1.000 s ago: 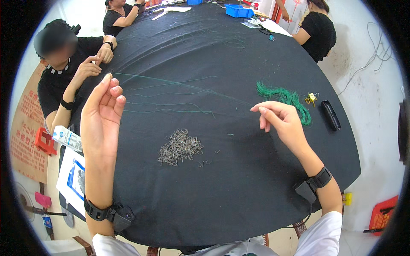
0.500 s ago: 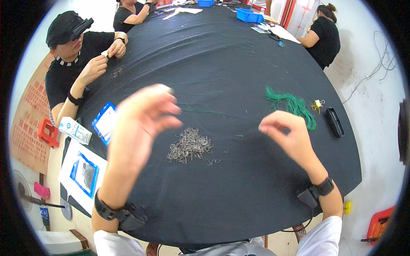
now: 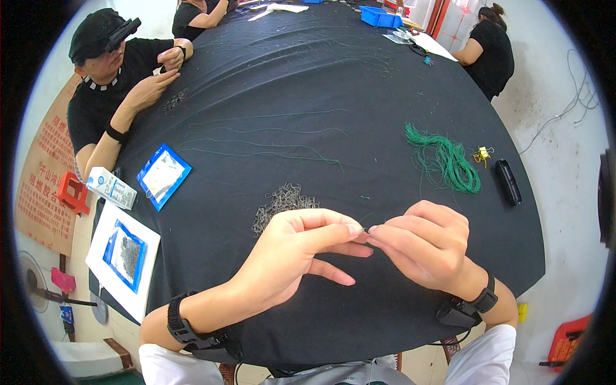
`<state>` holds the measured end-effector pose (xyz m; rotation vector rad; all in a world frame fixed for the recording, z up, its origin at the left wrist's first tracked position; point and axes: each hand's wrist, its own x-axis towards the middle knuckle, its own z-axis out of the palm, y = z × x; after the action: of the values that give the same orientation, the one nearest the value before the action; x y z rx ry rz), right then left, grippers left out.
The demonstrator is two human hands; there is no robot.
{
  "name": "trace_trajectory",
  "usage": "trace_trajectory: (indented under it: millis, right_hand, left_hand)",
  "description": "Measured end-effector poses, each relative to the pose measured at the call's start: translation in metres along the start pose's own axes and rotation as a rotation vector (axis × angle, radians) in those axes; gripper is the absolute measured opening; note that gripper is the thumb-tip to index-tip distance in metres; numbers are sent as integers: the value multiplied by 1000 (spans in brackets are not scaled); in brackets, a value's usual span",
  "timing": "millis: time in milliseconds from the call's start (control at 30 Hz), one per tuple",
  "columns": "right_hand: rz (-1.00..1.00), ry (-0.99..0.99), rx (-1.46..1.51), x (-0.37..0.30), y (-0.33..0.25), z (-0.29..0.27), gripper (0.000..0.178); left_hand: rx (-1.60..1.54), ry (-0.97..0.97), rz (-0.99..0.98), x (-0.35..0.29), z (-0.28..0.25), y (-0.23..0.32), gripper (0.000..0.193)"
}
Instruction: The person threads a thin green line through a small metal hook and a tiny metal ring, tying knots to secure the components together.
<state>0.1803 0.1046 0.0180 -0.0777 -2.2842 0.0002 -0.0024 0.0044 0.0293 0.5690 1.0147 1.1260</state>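
My left hand (image 3: 292, 256) and my right hand (image 3: 427, 244) meet fingertip to fingertip, just right of a pile of small metal hooks (image 3: 285, 197). My left thumb and index finger are pinched together, with the lower fingers stretched out. The right hand's fingers are closed in a pinch too. Something tiny and dark shows between the tips, with a faint thin strand above it; its kind is too small to tell. My left hand covers the near part of the hook pile. Beyond it, several green threads (image 3: 269, 154) lie stretched across the black cloth.
A bundle of green thread (image 3: 446, 160) lies to the right, beside a yellow binder clip (image 3: 482, 154) and a black case (image 3: 507, 182). Blue-edged packets (image 3: 164, 176) and a small white carton (image 3: 111, 187) are at the left. A co-worker (image 3: 122, 83) sits at the far left.
My hands were apart, the left raised beside the hook pile and the right on its other side. They have come together, fingertips meeting in front of me. The co-worker's hands shifted slightly.
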Motion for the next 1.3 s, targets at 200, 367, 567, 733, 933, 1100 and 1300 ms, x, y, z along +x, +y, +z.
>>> trace_trajectory:
  millis: [200, 367, 567, 733, 933, 1100, 1300]
  right_hand:
    - [-96, -33, -112, 0, -4, -4, 28]
    - [-118, -13, -158, -2, -5, -1, 29]
    - [-123, -10, -204, -3, -6, -1, 28]
    - [-137, 1, -220, -3, -6, 1, 28]
    - [-99, -17, -171, -3, -5, 0, 28]
    - [79, -20, -33, -3, -1, 0, 26]
    - [109, 7, 0, -2, 3, 2, 22]
  left_hand:
    - [15, 32, 3, -2, 0, -3, 17]
    - [-6, 33, -2, -2, 2, -5, 17]
    - [-33, 36, -3, -2, 3, -6, 15]
    - [-33, 54, -12, -2, 3, -7, 15]
    - [2, 46, 43, 0, 3, -11, 16]
    - [12, 75, 71, 2, 0, -10, 17]
    - [36, 98, 94, 4, -3, -9, 17]
